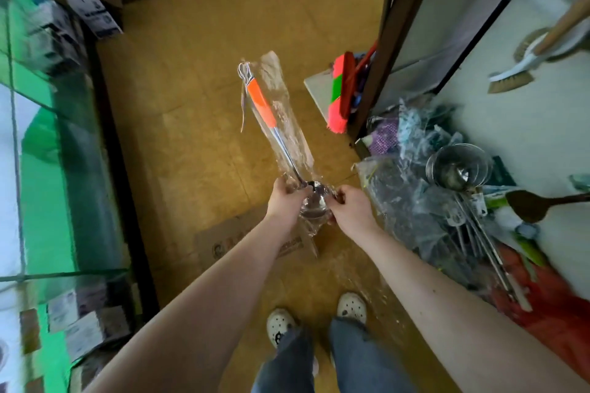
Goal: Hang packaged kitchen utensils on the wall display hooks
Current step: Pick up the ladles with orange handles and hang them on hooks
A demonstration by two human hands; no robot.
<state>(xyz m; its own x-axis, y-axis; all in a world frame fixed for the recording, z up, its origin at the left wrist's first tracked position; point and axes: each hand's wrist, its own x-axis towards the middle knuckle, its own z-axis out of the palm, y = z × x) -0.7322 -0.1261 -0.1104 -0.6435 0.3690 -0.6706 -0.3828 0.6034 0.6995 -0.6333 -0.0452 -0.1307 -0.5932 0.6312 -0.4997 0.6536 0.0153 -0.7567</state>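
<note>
Head view: a packaged ladle is held over the tiled floor, out in front of the person, between both hands. The bowl end is kept nearest the person. The orange grip is pointed away and tilted slightly left. A clear plastic sleeve is wrapped along the whole length and is crumpled at the bowl. A white string loop is seen at the far tip of the handle, with a loose end hanging down.

Left hand: fingers are curled round the sleeve at the left side of the bowl. Right hand: fingers are curled and the sleeve is pinched at the right side of the bowl. Both forearms are bare.

A white shelf is seen at right. A heap of wrapped utensils is piled along its left edge, well apart from the ladle. A round metal strainer is laid on top of the heap, with a wooden spatula just to its right. A red bag is seen at the shelf's near end. Two brushes are placed toward its far right corner.

A pink-and-green broom is leaned by a dark post at the shelf's far left corner. Flattened cardboard is laid on the floor below the hands. A glass counter is set along the floor's left edge. Two pale clogs are planted on the floor at the near edge.
</note>
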